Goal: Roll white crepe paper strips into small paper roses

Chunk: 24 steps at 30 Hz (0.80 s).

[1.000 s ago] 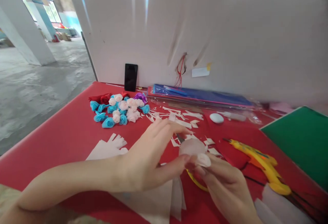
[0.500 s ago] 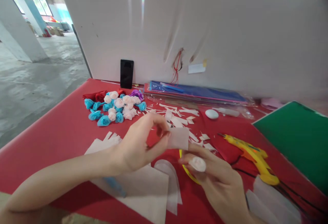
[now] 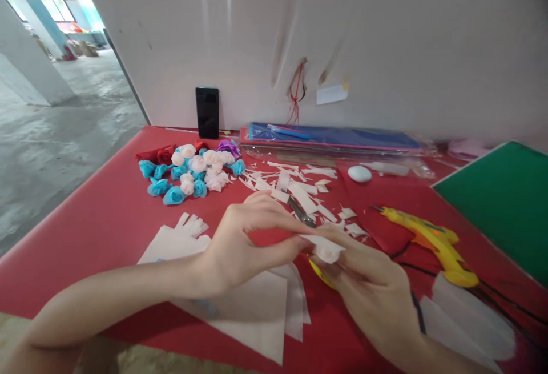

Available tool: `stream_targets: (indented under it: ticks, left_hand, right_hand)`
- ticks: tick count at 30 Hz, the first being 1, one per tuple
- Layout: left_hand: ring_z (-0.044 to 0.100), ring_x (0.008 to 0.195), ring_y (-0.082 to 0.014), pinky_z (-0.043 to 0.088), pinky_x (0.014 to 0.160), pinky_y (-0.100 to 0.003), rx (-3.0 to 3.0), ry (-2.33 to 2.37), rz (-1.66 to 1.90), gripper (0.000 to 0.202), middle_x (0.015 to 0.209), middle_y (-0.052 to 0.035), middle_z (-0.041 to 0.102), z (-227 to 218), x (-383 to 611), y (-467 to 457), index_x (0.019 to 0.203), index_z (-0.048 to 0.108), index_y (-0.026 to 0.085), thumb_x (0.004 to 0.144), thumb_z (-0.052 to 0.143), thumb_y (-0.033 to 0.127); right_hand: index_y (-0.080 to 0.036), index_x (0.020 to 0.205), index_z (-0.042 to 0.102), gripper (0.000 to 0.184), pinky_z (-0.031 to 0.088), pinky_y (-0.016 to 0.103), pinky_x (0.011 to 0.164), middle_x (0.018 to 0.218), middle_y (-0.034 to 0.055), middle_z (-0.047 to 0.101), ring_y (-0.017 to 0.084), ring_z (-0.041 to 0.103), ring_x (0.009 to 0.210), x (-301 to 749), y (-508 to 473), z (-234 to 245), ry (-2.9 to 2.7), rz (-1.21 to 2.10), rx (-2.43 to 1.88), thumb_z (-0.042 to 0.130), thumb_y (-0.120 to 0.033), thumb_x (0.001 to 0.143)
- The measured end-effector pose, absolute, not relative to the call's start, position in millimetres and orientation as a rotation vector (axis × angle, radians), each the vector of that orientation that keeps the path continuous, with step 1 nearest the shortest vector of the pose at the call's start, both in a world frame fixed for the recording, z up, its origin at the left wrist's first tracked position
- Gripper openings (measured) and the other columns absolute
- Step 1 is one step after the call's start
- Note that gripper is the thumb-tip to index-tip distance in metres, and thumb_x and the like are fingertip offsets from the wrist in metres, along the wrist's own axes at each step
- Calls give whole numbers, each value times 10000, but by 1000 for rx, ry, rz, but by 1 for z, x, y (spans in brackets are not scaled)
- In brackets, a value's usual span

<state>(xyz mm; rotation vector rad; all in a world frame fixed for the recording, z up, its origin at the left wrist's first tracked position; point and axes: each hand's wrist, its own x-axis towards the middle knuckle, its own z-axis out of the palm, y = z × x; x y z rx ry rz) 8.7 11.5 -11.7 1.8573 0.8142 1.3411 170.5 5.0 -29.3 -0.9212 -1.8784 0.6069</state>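
Observation:
Over the red table point(image 3: 107, 220), my left hand point(image 3: 244, 242) pinches a small pale paper petal against a rolled pale paper rosebud point(image 3: 327, 250). My right hand point(image 3: 368, 288) grips that rosebud between thumb and fingers. Both hands meet at the bud, just above yellow-handled scissors point(image 3: 306, 231) that lie partly hidden under them. Pale paper sheets point(image 3: 252, 305) lie flat below my left wrist.
A heap of blue, pale, red and purple paper roses point(image 3: 192, 171) sits at the back left. Paper scraps point(image 3: 295, 188) litter the middle. A yellow glue gun point(image 3: 432, 242) lies at the right, near a green sheet point(image 3: 505, 202). A black phone point(image 3: 207, 112) leans on the white board.
My left hand has brought the paper petal down from above onto the rosebud in my right hand. The view has shifted slightly.

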Motion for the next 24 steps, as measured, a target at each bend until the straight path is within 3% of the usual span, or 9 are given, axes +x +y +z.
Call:
stream_targets:
  ticks: [7, 14, 20, 24]
  left_hand:
    - [491, 675, -126, 441, 614, -254, 1915, 888, 1192, 194, 648, -26, 528, -13, 7, 10, 911, 676, 105, 763, 553, 132]
    - [501, 749, -141, 436, 685, -281, 1869, 883, 1229, 138, 744, -56, 536, -18, 11, 8, 745, 690, 80, 758, 557, 117]
    - [501, 768, -151, 435, 731, -310, 1921, 868, 1255, 140, 781, -70, 553, -21, 12, 9, 793, 683, 64, 758, 562, 123]
    - [497, 768, -149, 444, 732, -305, 1926, 887, 1218, 148, 795, -72, 549, -22, 12, 9, 787, 684, 73, 765, 558, 148]
  right_hand:
    - [-333, 774, 694, 218, 511, 203, 595, 765, -36, 692, 126, 613, 643, 169, 6, -28, -1833, 680, -904, 559, -163, 781]
    - [-294, 754, 696, 176, 443, 177, 441, 742, -16, 681, 121, 582, 587, 171, 6, -31, -1830, 733, -973, 561, -184, 780]
    - [-225, 566, 644, 245, 392, 189, 370, 477, -16, 524, 112, 471, 437, 170, 7, -31, -1829, 659, -1044, 539, -261, 785]
    - [-216, 517, 636, 280, 370, 190, 334, 428, -24, 484, 103, 437, 377, 170, 6, -32, -1833, 628, -1112, 531, -261, 773]
